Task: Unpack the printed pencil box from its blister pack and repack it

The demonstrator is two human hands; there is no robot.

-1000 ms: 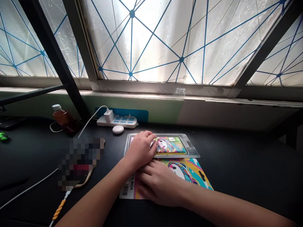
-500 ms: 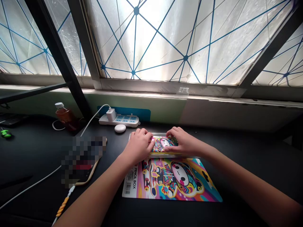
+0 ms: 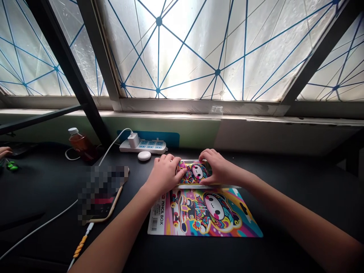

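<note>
Your right hand (image 3: pixel 218 167) has moved from card (image 3: pixel 216 210) to box (image 3: pixel 193 172), half-closed, gripping it near the desk's back edge (image 3: pixel 284 154); your left hand (image 3: pixel 162 172) covers its left end, grip unclear.

Both ends of the box (image 3: pixel 193 173) are covered by the left hand (image 3: pixel 164 172) and the right hand (image 3: pixel 218 167).
The phone (image 3: pixel 104 211) is mostly blurred; another person's hand (image 3: pixel 4 152) is cut off at left.

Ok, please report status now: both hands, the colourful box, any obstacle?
Left hand and right hand on opposite ends of colourful box. Box picture-side up. Printed card flat, at near side. No obstacle visible.
</note>
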